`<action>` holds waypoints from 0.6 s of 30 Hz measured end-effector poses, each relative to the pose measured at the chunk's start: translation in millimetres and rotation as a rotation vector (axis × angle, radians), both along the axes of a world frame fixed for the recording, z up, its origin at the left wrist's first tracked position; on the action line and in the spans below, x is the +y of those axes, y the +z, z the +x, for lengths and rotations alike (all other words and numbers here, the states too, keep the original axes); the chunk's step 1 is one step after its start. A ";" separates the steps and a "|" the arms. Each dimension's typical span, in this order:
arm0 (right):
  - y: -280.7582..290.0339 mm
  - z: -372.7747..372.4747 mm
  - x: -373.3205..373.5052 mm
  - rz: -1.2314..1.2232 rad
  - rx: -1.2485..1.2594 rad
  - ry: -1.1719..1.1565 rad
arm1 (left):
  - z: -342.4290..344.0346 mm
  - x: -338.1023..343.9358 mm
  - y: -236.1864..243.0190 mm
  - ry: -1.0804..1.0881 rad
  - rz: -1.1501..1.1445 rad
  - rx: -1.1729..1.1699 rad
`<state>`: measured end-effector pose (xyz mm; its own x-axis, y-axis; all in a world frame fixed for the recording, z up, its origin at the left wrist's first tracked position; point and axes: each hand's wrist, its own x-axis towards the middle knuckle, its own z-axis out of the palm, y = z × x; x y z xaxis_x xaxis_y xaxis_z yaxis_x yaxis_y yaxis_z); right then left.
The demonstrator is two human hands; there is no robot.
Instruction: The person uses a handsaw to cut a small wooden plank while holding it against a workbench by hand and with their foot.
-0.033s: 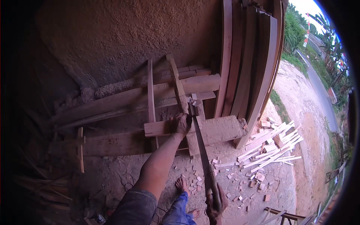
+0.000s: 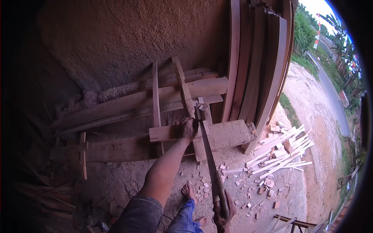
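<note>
Taking the short board [image 2: 161, 133] as the clock's centre, I see the worker's right hand [image 2: 225, 214] at five o'clock, fingers clamped round the handle of a hand saw [image 2: 210, 155]. A bare foot [image 2: 188, 190] stands at six; wood offcuts [image 2: 269, 182] litter the floor towards four. The blade slants across the board's right end. The left hand [image 2: 189, 128] rests on the board beside it, fingers in shadow; I can't tell how tightly they close. Tall planks [image 2: 252, 62] stand between one and two, and beyond runs a road [image 2: 335, 101] near three.
</note>
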<state>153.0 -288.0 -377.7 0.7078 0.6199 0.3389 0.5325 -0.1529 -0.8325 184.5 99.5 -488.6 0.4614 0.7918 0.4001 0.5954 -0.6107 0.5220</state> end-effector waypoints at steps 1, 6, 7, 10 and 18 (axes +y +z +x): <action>-1.2 -0.5 -1.4 0.000 -0.063 0.012 | -1.7 2.3 -2.1 -0.006 0.005 -0.032; -1.7 -4.9 -10.7 -0.100 0.182 -0.013 | 0.0 -5.2 8.3 0.014 0.017 0.065; 1.2 -3.7 -7.2 -0.115 0.184 0.000 | -0.6 -4.5 8.3 0.013 0.024 0.060; 10.2 0.5 3.8 -0.141 0.139 0.032 | -3.5 -2.5 7.8 0.022 0.009 0.075; 5.2 -8.9 -10.8 -0.044 -0.047 0.031 | 2.0 -7.5 10.6 0.036 -0.006 0.066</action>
<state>144.1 -298.9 -372.5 0.6716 0.6566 0.3433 0.5762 -0.1716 -0.7991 186.5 92.0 -478.0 0.4579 0.8106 0.3651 0.6503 -0.5854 0.4841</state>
